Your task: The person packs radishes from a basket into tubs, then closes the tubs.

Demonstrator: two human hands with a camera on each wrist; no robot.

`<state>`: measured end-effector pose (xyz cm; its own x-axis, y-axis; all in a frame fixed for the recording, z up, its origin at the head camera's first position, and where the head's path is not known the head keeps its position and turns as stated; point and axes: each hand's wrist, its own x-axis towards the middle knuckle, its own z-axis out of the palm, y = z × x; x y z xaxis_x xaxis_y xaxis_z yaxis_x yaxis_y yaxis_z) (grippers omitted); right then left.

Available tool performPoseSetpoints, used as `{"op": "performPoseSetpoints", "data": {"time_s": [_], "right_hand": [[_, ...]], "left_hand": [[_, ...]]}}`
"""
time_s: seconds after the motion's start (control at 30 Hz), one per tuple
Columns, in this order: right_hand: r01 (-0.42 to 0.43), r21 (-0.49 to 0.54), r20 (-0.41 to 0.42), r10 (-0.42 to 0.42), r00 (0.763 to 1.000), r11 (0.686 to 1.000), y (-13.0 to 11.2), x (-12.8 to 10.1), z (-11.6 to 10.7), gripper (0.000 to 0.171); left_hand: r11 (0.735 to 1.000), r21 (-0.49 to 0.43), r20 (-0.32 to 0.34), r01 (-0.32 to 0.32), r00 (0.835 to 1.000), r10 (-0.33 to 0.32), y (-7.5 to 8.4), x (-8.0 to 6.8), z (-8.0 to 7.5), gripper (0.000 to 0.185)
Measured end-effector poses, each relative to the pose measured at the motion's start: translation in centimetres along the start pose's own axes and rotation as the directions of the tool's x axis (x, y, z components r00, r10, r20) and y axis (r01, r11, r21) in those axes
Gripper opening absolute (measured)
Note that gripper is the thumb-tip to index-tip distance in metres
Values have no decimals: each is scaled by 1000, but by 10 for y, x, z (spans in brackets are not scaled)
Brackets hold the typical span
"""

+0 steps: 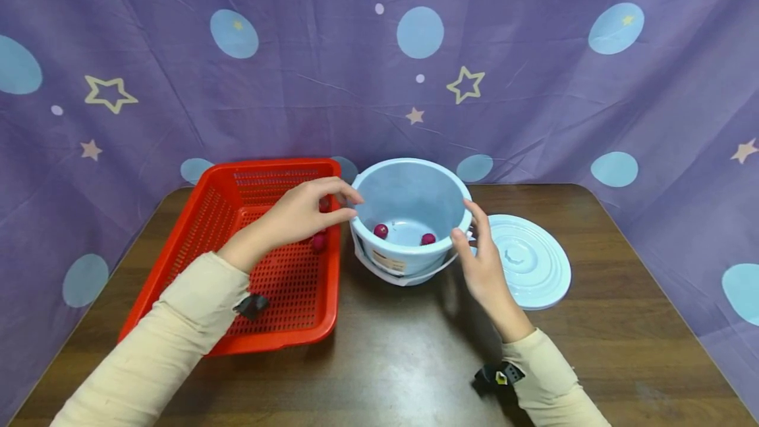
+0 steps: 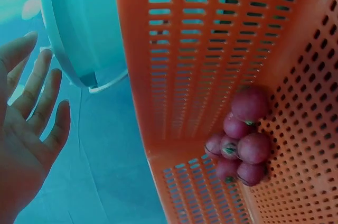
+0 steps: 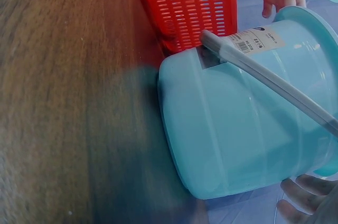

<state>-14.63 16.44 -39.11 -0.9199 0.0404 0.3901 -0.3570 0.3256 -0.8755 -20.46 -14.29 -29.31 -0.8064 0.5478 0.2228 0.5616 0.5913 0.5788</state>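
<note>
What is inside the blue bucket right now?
Two dark red fruits lie on the bucket's floor. The near wall hides the floor's front part.

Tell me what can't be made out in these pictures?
- Fruit in the red basket: head view, mostly hidden behind the left hand.
- Bucket label: print too small.
- Right hand: right wrist view cuts it off at the corner.
- Bucket's inside: unseen from both wrist views.

Red perforated basket (image 1: pixel 269 282), pale blue bucket (image 1: pixel 409 199), dark-red fruits (image 2: pixel 244 142), purple star-dotted backdrop (image 1: pixel 534 84).
</note>
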Motion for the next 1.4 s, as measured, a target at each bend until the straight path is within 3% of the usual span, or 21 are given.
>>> {"op": "performPoseSetpoints", "data": {"time_s": [0.27,0.5,0.8,1.23,1.4], "right_hand": [[2,1,-3,-2,1000,1000,5,0,0,54],[3,-4,0,-3,1000,1000,6,0,-1,55],[7,-1,-5,-7,1000,1000,6,0,0,54],[14,-3,-8,-14,1000,1000,7,0,0,53],[9,-3,-8,-9,1000,1000,7,1,0,54]], "left_hand": [[992,-91,-31,93,995,-96,-21,-9,-3,18],[989,-66,-40,134,990,-137,-39,-14,-2,16],[973,-126,37,192,981,-189,-63,-17,8,17],[977,4,90,212,973,-211,-94,-22,21,16],[976,0,141,218,966,-216,-99,-23,24,18]]}}
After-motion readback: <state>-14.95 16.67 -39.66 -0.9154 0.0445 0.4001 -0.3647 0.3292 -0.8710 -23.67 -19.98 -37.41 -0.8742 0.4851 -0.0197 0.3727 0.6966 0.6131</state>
